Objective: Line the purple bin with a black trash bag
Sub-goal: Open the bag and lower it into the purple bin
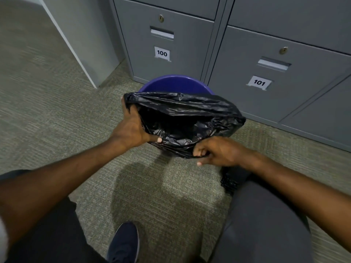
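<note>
The left hand (131,128) grips the left edge of the black bag (187,120), fingers curled over the rim and tucked inside, thumb pressed against the near edge. The bag is held open in the air, its mouth facing the camera, in front of the purple bin (175,84) and hiding most of it (only the bin's far rim and inner wall show). The bin stands on the carpet (47,111) just before grey lockers (165,44) labelled 100 and 101. The right hand (214,152) pinches the bag's near lower edge between thumb and bent fingers. Below, a dark shoe (124,243) rests on the carpet.
</note>
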Available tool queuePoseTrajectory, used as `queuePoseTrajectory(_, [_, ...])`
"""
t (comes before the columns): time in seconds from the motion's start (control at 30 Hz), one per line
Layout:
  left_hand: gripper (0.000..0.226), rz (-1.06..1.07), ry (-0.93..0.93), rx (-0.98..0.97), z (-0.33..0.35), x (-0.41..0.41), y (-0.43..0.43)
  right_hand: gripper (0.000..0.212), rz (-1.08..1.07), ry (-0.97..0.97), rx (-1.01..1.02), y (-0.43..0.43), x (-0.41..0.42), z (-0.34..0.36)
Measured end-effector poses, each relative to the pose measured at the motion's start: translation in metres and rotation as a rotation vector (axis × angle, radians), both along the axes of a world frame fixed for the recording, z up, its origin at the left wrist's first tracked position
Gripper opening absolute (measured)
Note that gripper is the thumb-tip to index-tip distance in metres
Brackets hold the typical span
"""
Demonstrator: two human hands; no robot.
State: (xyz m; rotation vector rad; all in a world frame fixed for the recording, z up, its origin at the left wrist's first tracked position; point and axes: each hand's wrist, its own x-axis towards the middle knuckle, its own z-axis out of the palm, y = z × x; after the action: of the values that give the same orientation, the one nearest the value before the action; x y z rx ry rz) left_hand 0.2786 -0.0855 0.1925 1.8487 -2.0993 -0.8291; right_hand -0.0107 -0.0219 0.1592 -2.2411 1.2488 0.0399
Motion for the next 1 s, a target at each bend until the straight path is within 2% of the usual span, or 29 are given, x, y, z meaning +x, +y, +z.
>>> queuePoseTrajectory(0.07, [0.153,0.030,0.021,0.037,-0.003,0.007,-0.010,0.029,-0.227,-0.212,0.162,-0.008,-0.009,0.011])
queuePoseTrajectory(0.13, [0.157,0.031,0.031,0.070,-0.008,0.014,-0.019,0.028,-0.494,-0.388,0.141,-0.018,-0.020,0.018])
queuePoseTrajectory(0.27, [0.155,-0.011,-0.064,0.088,-0.017,0.027,-0.033,0.018,-0.871,-0.363,-0.060,-0.041,-0.037,0.010])
queuePoseTrajectory(0.37, [0.149,-0.081,-0.158,0.080,-0.020,0.036,-0.046,0.024,-1.063,-0.488,-0.037,-0.058,-0.036,0.007])
queuePoseTrajectory(0.5, [0.140,-0.138,-0.288,0.135,-0.014,0.040,-0.069,0.036,-1.000,-0.551,-0.025,-0.083,-0.021,0.005])
queuePoseTrajectory(0.57, [0.134,-0.217,-0.306,0.170,-0.006,0.038,-0.085,0.034,-1.026,-0.559,-0.038,-0.095,-0.013,0.002])
queuePoseTrajectory(0.67, [0.118,-0.325,-0.167,0.335,0.007,0.042,-0.110,0.028,-1.044,-0.485,-0.091,-0.111,-0.006,-0.004])
queuePoseTrajectory(0.8, [0.105,-0.303,0.091,0.456,0.014,0.053,-0.128,0.032,-1.078,-0.466,-0.176,-0.124,-0.002,-0.012])
queuePoseTrajectory(0.9, [0.105,-0.278,0.155,0.488,0.010,0.051,-0.133,0.031,-1.009,-0.437,-0.392,-0.118,0.003,-0.019])
queuePoseTrajectory(1.0, [0.102,-0.209,0.194,0.405,0.008,0.041,-0.141,0.016,-0.754,-0.252,-0.725,-0.114,0.009,-0.024])
